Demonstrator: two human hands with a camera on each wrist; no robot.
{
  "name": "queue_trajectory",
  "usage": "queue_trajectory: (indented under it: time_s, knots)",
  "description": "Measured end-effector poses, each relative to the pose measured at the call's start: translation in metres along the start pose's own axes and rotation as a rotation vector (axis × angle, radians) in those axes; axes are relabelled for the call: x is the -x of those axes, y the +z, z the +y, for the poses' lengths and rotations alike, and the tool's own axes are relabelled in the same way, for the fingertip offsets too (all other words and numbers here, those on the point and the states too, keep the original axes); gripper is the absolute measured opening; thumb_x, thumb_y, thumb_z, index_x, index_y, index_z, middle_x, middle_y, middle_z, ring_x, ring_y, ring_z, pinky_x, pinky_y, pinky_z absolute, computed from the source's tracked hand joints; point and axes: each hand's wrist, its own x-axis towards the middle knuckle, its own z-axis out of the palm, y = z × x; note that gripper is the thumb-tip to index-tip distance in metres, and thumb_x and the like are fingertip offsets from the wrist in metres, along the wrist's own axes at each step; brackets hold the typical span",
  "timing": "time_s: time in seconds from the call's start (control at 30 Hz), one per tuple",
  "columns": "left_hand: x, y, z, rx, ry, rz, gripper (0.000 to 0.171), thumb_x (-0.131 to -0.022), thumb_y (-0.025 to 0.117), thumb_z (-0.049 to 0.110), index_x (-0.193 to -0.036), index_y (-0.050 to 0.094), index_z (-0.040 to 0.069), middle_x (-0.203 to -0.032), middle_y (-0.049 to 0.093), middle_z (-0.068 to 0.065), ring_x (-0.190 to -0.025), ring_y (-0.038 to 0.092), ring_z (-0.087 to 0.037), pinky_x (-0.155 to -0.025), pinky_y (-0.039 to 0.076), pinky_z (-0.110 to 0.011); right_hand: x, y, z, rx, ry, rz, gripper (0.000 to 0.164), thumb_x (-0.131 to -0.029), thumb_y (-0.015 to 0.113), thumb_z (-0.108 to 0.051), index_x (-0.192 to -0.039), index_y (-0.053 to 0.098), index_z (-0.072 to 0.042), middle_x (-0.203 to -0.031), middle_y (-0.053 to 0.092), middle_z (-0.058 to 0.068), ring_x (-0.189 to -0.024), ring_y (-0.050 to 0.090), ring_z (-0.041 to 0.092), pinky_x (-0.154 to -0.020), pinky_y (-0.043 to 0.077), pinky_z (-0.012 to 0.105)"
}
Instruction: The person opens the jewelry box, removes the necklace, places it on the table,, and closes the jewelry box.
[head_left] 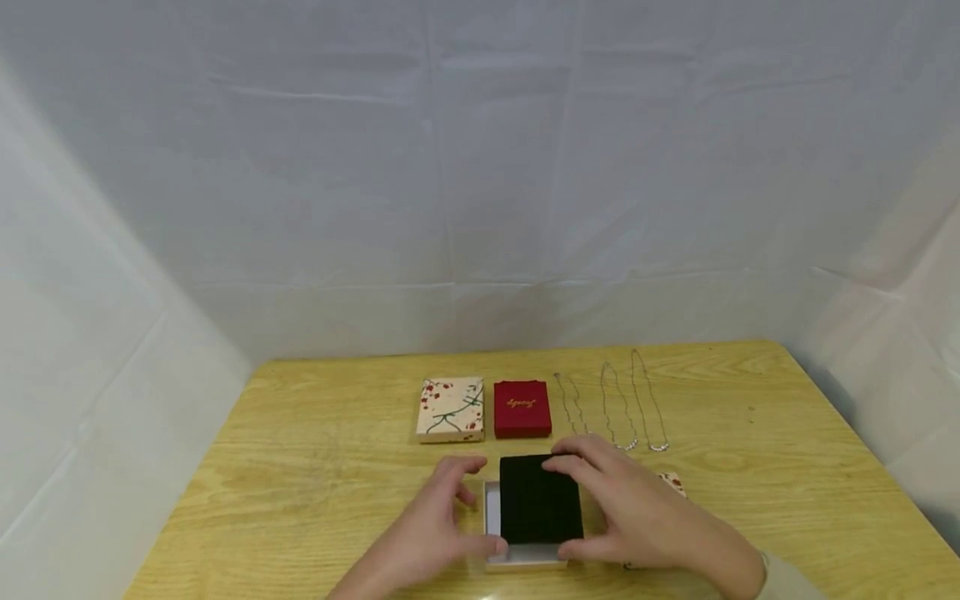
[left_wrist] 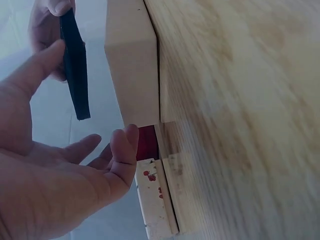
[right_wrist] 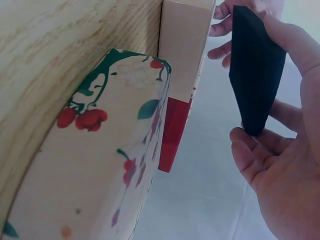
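Observation:
My right hand holds a square black pad by its right side, thumb at the near corner and fingers at the far edge. The pad is raised over a shallow open box base with a pale inside, visible along its left and near sides. On the other side my left hand has its fingers spread apart, the thumb tip right at the pad's near left corner. In the left wrist view the black pad appears edge-on beside the left thumb.
A floral-patterned lid lies under my right forearm. Farther back are a cream floral box, a red box with gold lettering, and several silver necklaces, including one at the right. White cloth hangs behind the wooden table.

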Motion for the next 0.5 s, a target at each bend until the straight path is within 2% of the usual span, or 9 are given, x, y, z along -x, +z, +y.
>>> queue_trajectory:
  time_s: [0.17, 0.27, 0.5]
  knots:
    - [-0.0006, 0.0008, -0.0026, -0.083, 0.016, -0.044, 0.109, -0.075, 0.097, 0.041, -0.162, 0.039, 0.011, -0.155, 0.041, -0.005, -0.122, 0.052, -0.026, -0.098, 0.053, -0.049, 0.0013, 0.0007, 0.0010, -0.008, -0.006, -0.019, 0.081, -0.083, 0.081, -0.068, -0.149, 0.056, -0.027, -0.152, 0.047, -0.008, -0.135, 0.048, 0.013, -0.105, 0.054, 0.047]
    - [-0.0010, 0.0003, -0.0037, -0.128, 0.033, -0.060, 0.113, -0.073, 0.098, 0.042, -0.163, 0.037, 0.010, -0.156, 0.040, -0.006, -0.125, 0.053, -0.027, -0.103, 0.052, -0.051, 0.0017, 0.0017, 0.0017, -0.007, -0.012, -0.022, 0.081, -0.082, 0.083, -0.067, -0.148, 0.057, -0.027, -0.151, 0.046, -0.010, -0.133, 0.049, 0.013, -0.104, 0.055, 0.046]
    - [-0.0009, -0.0005, -0.0042, -0.188, 0.050, -0.090, 0.120, -0.067, 0.100, 0.042, -0.163, 0.036, 0.007, -0.155, 0.042, -0.007, -0.123, 0.054, -0.029, -0.103, 0.053, -0.050, 0.0019, 0.0039, 0.0033, -0.002, -0.030, -0.030, 0.082, -0.082, 0.082, -0.068, -0.147, 0.059, -0.024, -0.149, 0.048, -0.011, -0.131, 0.051, 0.011, -0.103, 0.056, 0.044]
